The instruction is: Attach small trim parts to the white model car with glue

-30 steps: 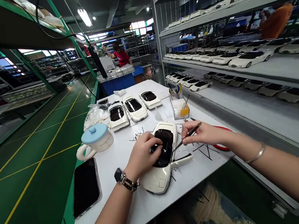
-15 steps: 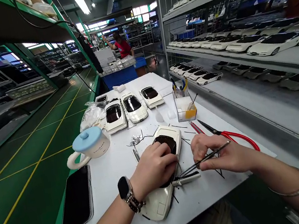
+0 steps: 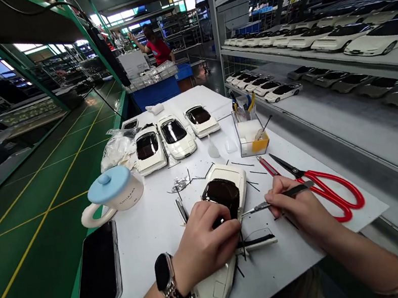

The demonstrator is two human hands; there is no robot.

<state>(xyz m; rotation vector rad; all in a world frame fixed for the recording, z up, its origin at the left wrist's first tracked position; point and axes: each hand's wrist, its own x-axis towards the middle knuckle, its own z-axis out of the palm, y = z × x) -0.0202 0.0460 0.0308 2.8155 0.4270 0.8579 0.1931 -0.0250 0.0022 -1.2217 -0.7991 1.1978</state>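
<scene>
A white model car (image 3: pixel 219 173) with a dark roof lies at a slant on the table, its doors swung out. Over its cabin my left hand (image 3: pixel 204 235) is closed with curled fingers, thumb and forefinger meeting at the door opening; any small part between them is hidden. Tweezers (image 3: pixel 258 208) are gripped in my right hand (image 3: pixel 295 204), their tips at the car's side close to my left fingertips. The near open door (image 3: pixel 256 243) juts right, with a black strip along it. Another opened door (image 3: pixel 181 211) stands out on the far side.
Red-handled scissors (image 3: pixel 335 191) and a red cutter (image 3: pixel 268 165) lie by my right hand. A clear tool box (image 3: pixel 254 147), several model cars (image 3: pixel 177 137), a lidded mug (image 3: pixel 125 190) and a phone (image 3: pixel 96 272) surround the work. Shelves (image 3: pixel 318 40) of cars stand right; a person (image 3: pixel 158 48) works beyond.
The tweezers have moved left and up to the car's side, from above the near door. My left hand has shifted slightly down, uncovering more roof. The whole view has shifted a little.
</scene>
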